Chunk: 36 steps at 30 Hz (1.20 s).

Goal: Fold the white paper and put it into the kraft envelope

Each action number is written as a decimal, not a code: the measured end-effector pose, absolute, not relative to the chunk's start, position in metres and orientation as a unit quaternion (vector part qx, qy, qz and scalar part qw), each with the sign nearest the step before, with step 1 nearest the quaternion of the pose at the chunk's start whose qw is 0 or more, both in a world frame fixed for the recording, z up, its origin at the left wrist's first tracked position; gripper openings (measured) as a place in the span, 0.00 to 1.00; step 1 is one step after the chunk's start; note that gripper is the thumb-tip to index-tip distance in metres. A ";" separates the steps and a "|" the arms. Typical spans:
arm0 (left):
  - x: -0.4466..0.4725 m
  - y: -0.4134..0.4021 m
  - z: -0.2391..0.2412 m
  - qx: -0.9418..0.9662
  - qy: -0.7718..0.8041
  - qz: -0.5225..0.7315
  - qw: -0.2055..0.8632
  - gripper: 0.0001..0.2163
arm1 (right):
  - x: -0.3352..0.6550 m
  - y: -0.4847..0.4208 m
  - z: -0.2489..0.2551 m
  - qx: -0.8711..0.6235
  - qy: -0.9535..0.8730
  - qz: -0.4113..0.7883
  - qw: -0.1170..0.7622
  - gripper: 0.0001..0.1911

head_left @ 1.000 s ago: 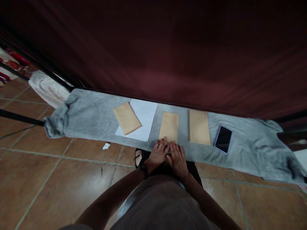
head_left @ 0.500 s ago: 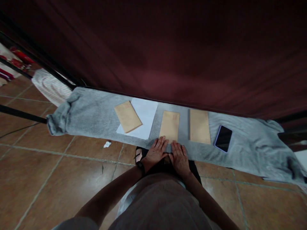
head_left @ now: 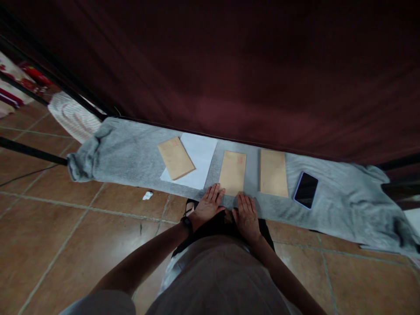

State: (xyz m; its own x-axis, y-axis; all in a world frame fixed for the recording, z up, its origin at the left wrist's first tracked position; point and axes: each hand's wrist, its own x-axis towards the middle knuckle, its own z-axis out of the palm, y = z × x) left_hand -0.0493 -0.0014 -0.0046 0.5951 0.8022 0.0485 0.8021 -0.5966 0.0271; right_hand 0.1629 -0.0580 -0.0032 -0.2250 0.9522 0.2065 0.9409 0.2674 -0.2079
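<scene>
A tan paper envelope (head_left: 233, 170) lies flat in front of me on the grey cloth (head_left: 131, 151). At its near left corner rests my left hand (head_left: 208, 204), fingers stretched out and flat. My right hand (head_left: 246, 216) lies flat too, its fingertips at the near right corner; both hands hold nothing. To the right is a stack of the same tan envelopes (head_left: 273, 173), squared up. On the left, another tan stack (head_left: 176, 158) sits at a slant, partly over white paper sheets (head_left: 204, 157).
A phone (head_left: 306, 190) in a purple case lies right of the envelopes. Behind the narrow cloth-covered surface hangs a dark red curtain (head_left: 229, 87). Black metal bars (head_left: 33, 151) stand at the left. A white scrap (head_left: 147, 195) is on the tiled floor (head_left: 65, 236).
My hands have moved apart: the left has slid slightly left, off the middle of the envelope's near edge, and the right a little right. The envelopes keep their places.
</scene>
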 end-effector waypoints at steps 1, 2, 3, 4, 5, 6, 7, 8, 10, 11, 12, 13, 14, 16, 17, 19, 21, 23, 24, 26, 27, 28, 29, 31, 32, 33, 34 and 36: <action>-0.049 -0.001 -0.005 0.893 0.449 0.024 0.001 0.37 | 0.161 -0.057 -0.003 -0.600 -0.786 0.024 0.146 0.31; -0.050 -0.001 -0.005 0.893 0.449 0.022 0.001 0.37 | 0.158 -0.056 -0.003 -0.593 -0.791 0.029 0.145 0.31; -0.049 -0.001 -0.006 0.893 0.449 0.020 0.002 0.37 | 0.156 -0.055 -0.004 -0.585 -0.797 0.035 0.143 0.31; -0.049 -0.001 -0.005 0.894 0.448 0.021 0.003 0.37 | 0.155 -0.054 -0.005 -0.578 -0.803 0.039 0.141 0.31; -0.049 -0.001 -0.005 0.893 0.449 0.023 0.004 0.37 | 0.154 -0.054 -0.005 -0.574 -0.806 0.041 0.139 0.31; -0.049 -0.001 -0.004 0.893 0.450 0.026 0.003 0.36 | 0.153 -0.054 -0.006 -0.573 -0.807 0.042 0.138 0.31; -0.048 -0.002 -0.003 0.891 0.453 0.029 0.002 0.36 | 0.153 -0.054 -0.006 -0.575 -0.806 0.041 0.138 0.31; -0.048 -0.002 -0.002 0.889 0.458 0.033 0.002 0.35 | 0.154 -0.054 -0.006 -0.577 -0.804 0.039 0.138 0.30; -0.047 -0.003 0.000 0.881 0.470 0.042 0.001 0.34 | 0.156 -0.055 -0.005 -0.583 -0.800 0.038 0.136 0.30; -0.046 -0.003 0.001 0.877 0.477 0.047 0.002 0.33 | 0.157 -0.056 -0.005 -0.586 -0.798 0.038 0.136 0.30; -0.045 -0.004 0.002 0.874 0.483 0.051 0.004 0.32 | 0.158 -0.056 -0.004 -0.590 -0.795 0.037 0.135 0.30; -0.045 -0.004 0.002 0.871 0.488 0.054 0.005 0.31 | 0.159 -0.057 -0.004 -0.594 -0.793 0.036 0.135 0.30; -0.044 -0.004 0.003 0.869 0.492 0.056 0.007 0.30 | 0.160 -0.057 -0.003 -0.596 -0.790 0.035 0.135 0.31; -0.043 -0.005 0.003 0.862 0.503 0.059 0.007 0.29 | 0.161 -0.057 -0.003 -0.600 -0.788 0.033 0.134 0.31; -0.042 -0.005 0.003 0.859 0.508 0.062 0.006 0.28 | 0.161 -0.057 -0.003 -0.602 -0.787 0.033 0.133 0.31; -0.039 -0.006 0.004 0.859 0.507 0.069 0.004 0.29 | 0.161 -0.057 -0.003 -0.603 -0.787 0.033 0.129 0.31; -0.034 -0.007 0.006 0.873 0.481 0.076 0.006 0.29 | 0.161 -0.057 -0.004 -0.605 -0.786 0.032 0.124 0.31; -0.028 -0.008 0.006 0.893 0.443 0.077 0.013 0.28 | 0.161 -0.057 -0.003 -0.606 -0.786 0.031 0.123 0.31; -0.026 -0.009 0.006 0.899 0.430 0.077 0.018 0.27 | 0.161 -0.056 -0.003 -0.605 -0.786 0.031 0.123 0.32; -0.022 -0.009 0.006 0.904 0.421 0.075 0.027 0.27 | 0.161 -0.056 -0.003 -0.601 -0.789 0.030 0.120 0.33; -0.022 -0.009 0.005 0.902 0.423 0.075 0.030 0.27 | 0.162 -0.056 -0.003 -0.599 -0.791 0.028 0.117 0.33; -0.023 -0.009 0.005 0.900 0.427 0.076 0.033 0.27 | 0.162 -0.056 -0.003 -0.597 -0.793 0.026 0.115 0.33; -0.024 -0.009 0.005 0.898 0.431 0.077 0.035 0.27 | 0.163 -0.057 -0.003 -0.596 -0.795 0.024 0.114 0.33; -0.027 -0.008 0.005 0.894 0.438 0.081 0.038 0.26 | 0.164 -0.057 -0.003 -0.593 -0.796 0.022 0.121 0.32; -0.029 -0.007 0.005 0.892 0.442 0.085 0.039 0.26 | 0.164 -0.057 -0.004 -0.591 -0.796 0.021 0.126 0.32; -0.030 -0.007 0.006 0.890 0.446 0.088 0.041 0.26 | 0.165 -0.057 -0.004 -0.589 -0.797 0.022 0.131 0.32; -0.030 -0.006 0.007 0.887 0.450 0.092 0.043 0.26 | 0.166 -0.057 -0.004 -0.587 -0.798 0.022 0.136 0.32; -0.029 -0.007 0.010 0.881 0.460 0.099 0.049 0.24 | 0.167 -0.056 -0.004 -0.582 -0.801 0.023 0.140 0.32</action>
State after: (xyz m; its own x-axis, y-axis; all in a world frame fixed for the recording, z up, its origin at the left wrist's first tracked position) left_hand -0.0294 -0.0066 0.0101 0.5569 0.8206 0.1282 0.8011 -0.5714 0.1780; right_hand 0.1670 -0.0561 -0.0038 -0.2827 0.9389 0.1965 0.9260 0.3206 -0.1996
